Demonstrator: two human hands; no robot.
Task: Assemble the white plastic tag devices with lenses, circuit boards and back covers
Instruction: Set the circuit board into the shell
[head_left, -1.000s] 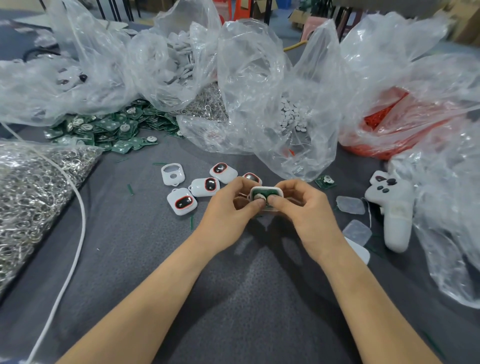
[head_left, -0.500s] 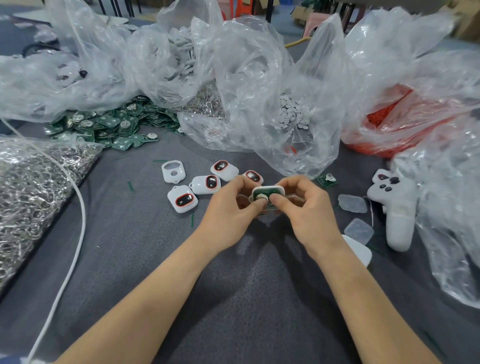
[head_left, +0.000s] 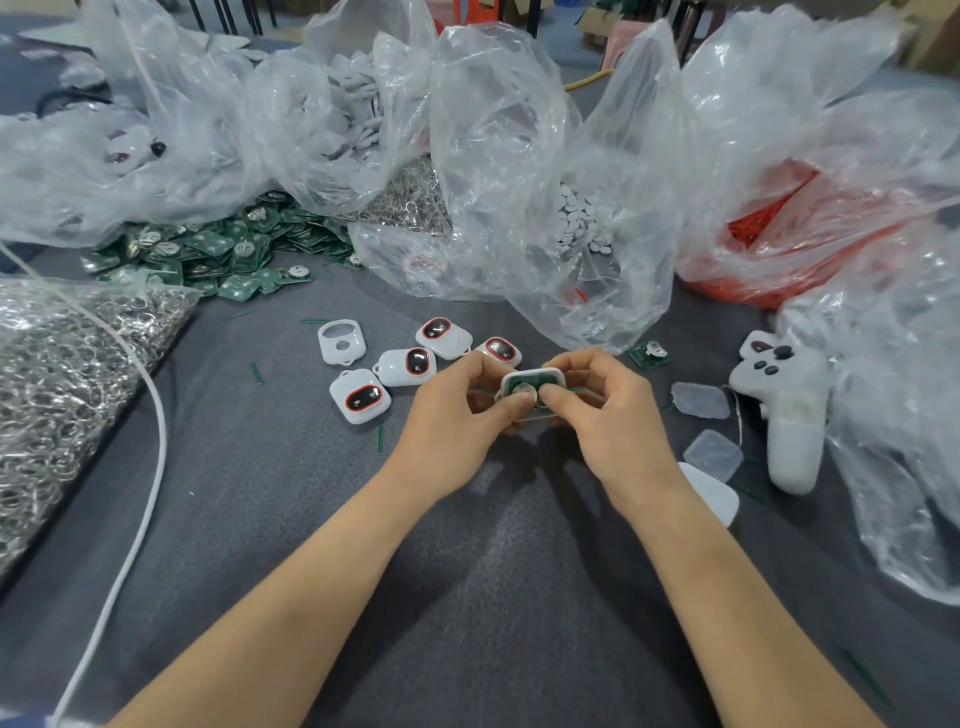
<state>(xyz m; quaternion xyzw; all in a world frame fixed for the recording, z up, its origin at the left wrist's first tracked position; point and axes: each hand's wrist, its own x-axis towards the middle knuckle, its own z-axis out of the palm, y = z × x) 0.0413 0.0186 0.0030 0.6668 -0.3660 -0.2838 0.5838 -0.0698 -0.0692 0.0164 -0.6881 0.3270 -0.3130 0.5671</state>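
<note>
- Both hands meet above the grey table (head_left: 493, 597), the left hand (head_left: 452, 421) and the right hand (head_left: 618, 421) curled round one white tag shell (head_left: 535, 375) from either side.
- Each thumb presses down on the green circuit board (head_left: 549, 383) that sits inside the shell, and the two thumb tips are almost touching.
- Four closed tags (head_left: 408, 365), each with a red-rimmed dark lens, lie just left of the left hand, one of them partly behind its fingers.
- An empty white shell (head_left: 341, 341) lies beside them, farther left.
- A heap of green boards (head_left: 208, 249) spreads at the far left, partly under clear plastic bags (head_left: 493, 156).
- One loose board (head_left: 649, 354) lies just beyond the right hand.
- Two frosted covers (head_left: 698, 400) lie to the right of the right hand, and a white cover (head_left: 717, 496) shows beside the right wrist.
- A white handheld controller (head_left: 789, 415) lies at the right.
- A bag of metal rings (head_left: 62, 374) and a white cable (head_left: 162, 436) lie at the left.
</note>
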